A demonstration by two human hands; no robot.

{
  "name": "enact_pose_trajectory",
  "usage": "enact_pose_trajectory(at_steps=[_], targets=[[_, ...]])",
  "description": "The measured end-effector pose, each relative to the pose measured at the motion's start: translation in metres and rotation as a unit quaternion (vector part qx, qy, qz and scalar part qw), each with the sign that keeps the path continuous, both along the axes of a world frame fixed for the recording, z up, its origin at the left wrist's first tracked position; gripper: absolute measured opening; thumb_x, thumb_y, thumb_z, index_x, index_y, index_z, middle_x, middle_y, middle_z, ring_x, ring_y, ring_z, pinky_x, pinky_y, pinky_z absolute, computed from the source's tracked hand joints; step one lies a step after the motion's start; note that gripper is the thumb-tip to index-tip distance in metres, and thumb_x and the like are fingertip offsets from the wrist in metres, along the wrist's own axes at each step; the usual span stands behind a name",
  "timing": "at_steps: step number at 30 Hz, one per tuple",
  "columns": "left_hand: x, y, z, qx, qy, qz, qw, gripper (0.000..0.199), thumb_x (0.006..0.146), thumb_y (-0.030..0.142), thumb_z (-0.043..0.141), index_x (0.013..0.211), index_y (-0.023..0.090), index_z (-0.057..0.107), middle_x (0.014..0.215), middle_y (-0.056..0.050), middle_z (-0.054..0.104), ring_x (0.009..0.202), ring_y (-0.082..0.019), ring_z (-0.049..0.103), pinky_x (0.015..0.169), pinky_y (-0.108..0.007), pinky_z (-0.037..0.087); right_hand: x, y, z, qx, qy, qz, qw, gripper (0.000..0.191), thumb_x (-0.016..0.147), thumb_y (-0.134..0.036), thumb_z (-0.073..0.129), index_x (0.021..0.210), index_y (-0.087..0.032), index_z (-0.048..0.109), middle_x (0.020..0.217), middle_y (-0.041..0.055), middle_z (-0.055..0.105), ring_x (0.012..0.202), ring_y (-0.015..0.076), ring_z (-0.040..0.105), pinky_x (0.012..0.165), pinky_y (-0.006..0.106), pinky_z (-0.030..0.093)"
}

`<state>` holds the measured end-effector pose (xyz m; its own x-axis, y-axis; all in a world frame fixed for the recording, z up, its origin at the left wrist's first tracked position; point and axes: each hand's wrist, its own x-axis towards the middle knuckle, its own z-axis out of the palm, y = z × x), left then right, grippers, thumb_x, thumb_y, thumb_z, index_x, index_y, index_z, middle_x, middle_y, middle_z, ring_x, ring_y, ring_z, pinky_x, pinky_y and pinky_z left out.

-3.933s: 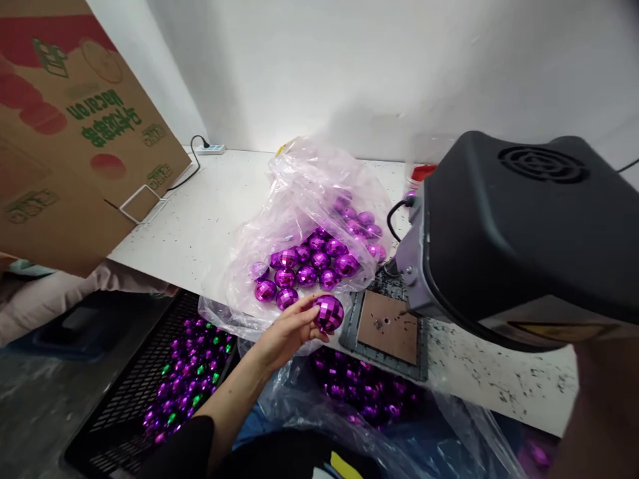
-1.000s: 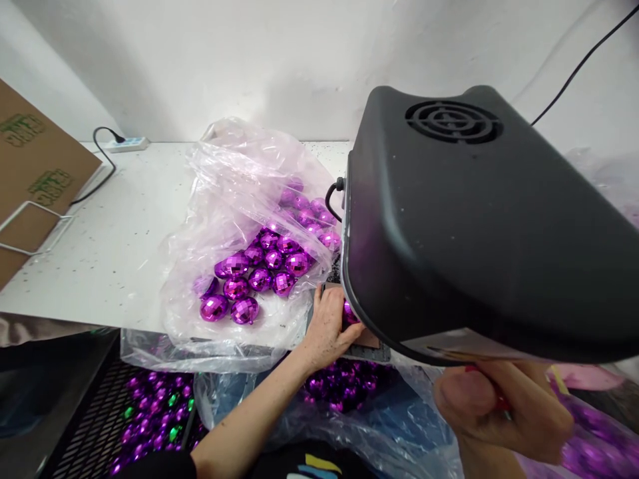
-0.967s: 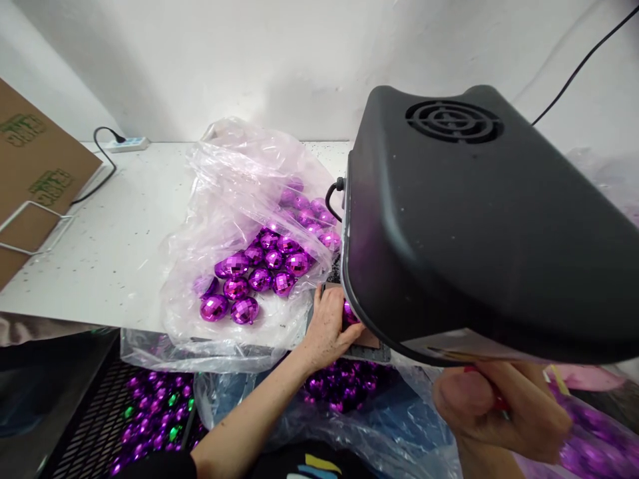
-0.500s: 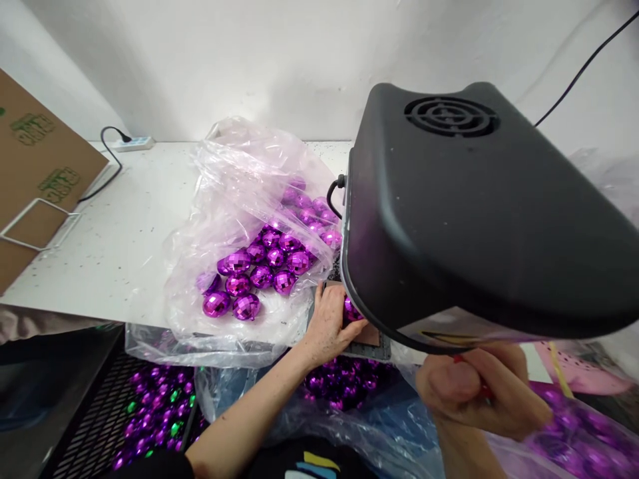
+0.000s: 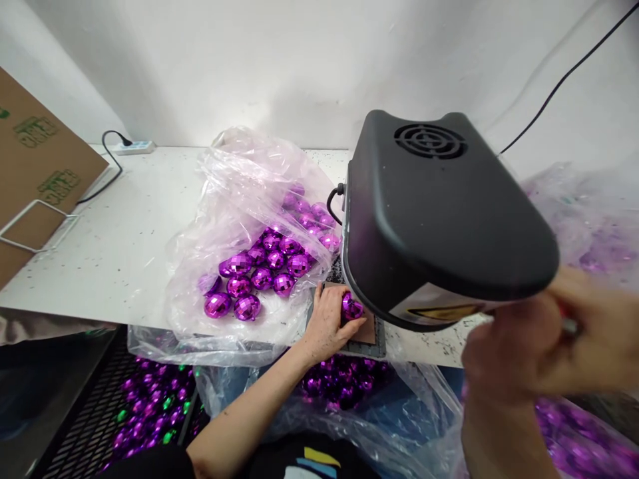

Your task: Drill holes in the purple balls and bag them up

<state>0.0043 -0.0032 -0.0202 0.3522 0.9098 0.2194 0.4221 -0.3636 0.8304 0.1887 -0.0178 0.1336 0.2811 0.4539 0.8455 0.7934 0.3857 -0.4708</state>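
My left hand (image 5: pixel 329 322) rests on a brown pad (image 5: pixel 367 331) over a grey base at the table's front edge. Its fingers are closed around a shiny purple mirror-faceted ball (image 5: pixel 351 305). Over the pad's right side hangs the rounded black housing (image 5: pixel 444 219) of a machine, with a round vent on top. At the housing's right end, my right hand (image 5: pixel 539 339) is curled into a grip, blurred by motion. A bit of red shows between its fingers, but most of what it grips is hidden.
A clear plastic bag (image 5: pixel 200 246) with several purple balls lies left of the machine. Below the table edge are more purple balls (image 5: pixel 339 386) and a black crate (image 5: pixel 80 399) with purple and green ones. A cardboard box (image 5: pixel 44 153) and power strip (image 5: pixel 134 146) stand left.
My right hand has moved right and up in view. The black housing appears smaller, its right end drawn in to the left. More of the ball and pad shows; my left hand stays put.
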Motion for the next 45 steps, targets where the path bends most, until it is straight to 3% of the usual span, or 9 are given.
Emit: enact_pose_trajectory(at_steps=[5,15,19,24,28,34,39,42,45], targets=[[-0.006,-0.002,0.009,0.036,0.016,-0.010,0.999,0.045,0.092,0.035,0.064,0.132,0.020,0.049,0.120,-0.012,0.064,0.119,-0.029,0.057,0.121,-0.061,0.023,-0.008,0.052,0.037,0.023,0.042,0.013,0.999,0.028,0.088,-0.032,0.055,0.066,-0.014,0.050,0.057,-0.0033,0.042,0.055,0.0046,0.036,0.056,0.022,0.024],[-0.048,-0.093,0.012,0.019,0.087,-0.089,0.992,0.085,0.076,0.056,0.080,0.145,0.025,0.042,0.136,-0.016,0.056,0.119,-0.034,0.058,0.100,-0.052,0.052,0.000,0.059,0.032,0.006,0.095,0.029,0.995,0.020,0.074,-0.033,0.054,0.062,-0.017,0.053,0.055,-0.0016,0.047,0.052,0.0081,0.038,0.053,0.025,0.023],[-0.065,-0.048,0.030,0.062,0.050,-0.033,0.996,0.046,0.097,0.048,0.057,0.136,0.025,0.052,0.131,-0.012,0.061,0.122,-0.028,0.058,0.103,-0.044,0.049,-0.001,0.059,0.035,-0.001,0.097,0.029,0.995,0.020,0.073,-0.034,0.053,0.063,-0.016,0.053,0.056,-0.0015,0.050,0.052,0.0075,0.040,0.052,0.025,0.023],[-0.075,0.044,0.037,0.104,0.191,0.216,0.952,0.034,0.097,0.041,0.058,0.119,0.016,0.063,0.116,-0.017,0.066,0.114,-0.035,0.056,0.100,-0.053,0.043,0.000,0.057,0.034,0.006,0.066,0.035,0.997,0.018,0.073,-0.031,0.055,0.064,-0.016,0.054,0.055,-0.0025,0.048,0.051,0.0060,0.039,0.051,0.023,0.023],[-0.075,0.068,0.025,0.085,0.260,0.205,0.940,0.040,0.087,0.041,0.071,0.116,0.014,0.065,0.106,-0.016,0.066,0.110,-0.038,0.056,0.097,-0.055,0.042,0.000,0.056,0.034,-0.004,0.079,0.035,0.996,0.017,0.073,-0.029,0.056,0.066,-0.015,0.055,0.056,-0.0026,0.048,0.053,0.0056,0.040,0.052,0.023,0.024],[-0.099,0.045,0.045,-0.008,-0.050,0.242,0.969,0.045,0.084,0.040,0.074,0.123,0.022,0.062,0.119,-0.009,0.058,0.101,-0.024,0.061,0.086,-0.037,0.052,-0.002,0.055,0.035,-0.016,0.083,0.039,0.996,0.021,0.077,-0.033,0.056,0.065,-0.015,0.053,0.054,-0.0044,0.040,0.053,0.0053,0.034,0.052,0.023,0.023],[-0.088,0.011,0.054,-0.327,-0.387,0.073,0.859,0.055,0.082,0.049,0.074,0.128,0.023,0.059,0.108,-0.006,0.063,0.084,-0.017,0.065,0.059,-0.022,0.046,-0.005,0.053,0.037,-0.009,0.081,0.045,0.996,0.025,0.082,-0.034,0.054,0.066,-0.015,0.051,0.057,-0.0043,0.042,0.054,0.0052,0.036,0.054,0.022,0.024],[-0.067,0.000,0.041,-0.378,-0.369,0.022,0.849,0.052,0.081,0.043,0.076,0.126,0.022,0.062,0.107,-0.005,0.064,0.084,-0.015,0.062,0.061,-0.022,0.046,-0.005,0.052,0.035,-0.011,0.085,0.055,0.995,0.023,0.083,-0.031,0.056,0.068,-0.015,0.051,0.059,-0.0049,0.042,0.057,0.0045,0.036,0.056,0.021,0.025],[-0.047,0.000,0.030,-0.278,-0.258,0.032,0.925,0.048,0.082,0.039,0.074,0.125,0.021,0.061,0.111,-0.005,0.066,0.095,-0.020,0.063,0.080,-0.030,0.051,-0.003,0.051,0.034,-0.025,0.092,0.070,0.993,0.021,0.084,-0.028,0.058,0.070,-0.014,0.050,0.061,-0.0055,0.040,0.059,0.0042,0.034,0.058,0.021,0.026]])
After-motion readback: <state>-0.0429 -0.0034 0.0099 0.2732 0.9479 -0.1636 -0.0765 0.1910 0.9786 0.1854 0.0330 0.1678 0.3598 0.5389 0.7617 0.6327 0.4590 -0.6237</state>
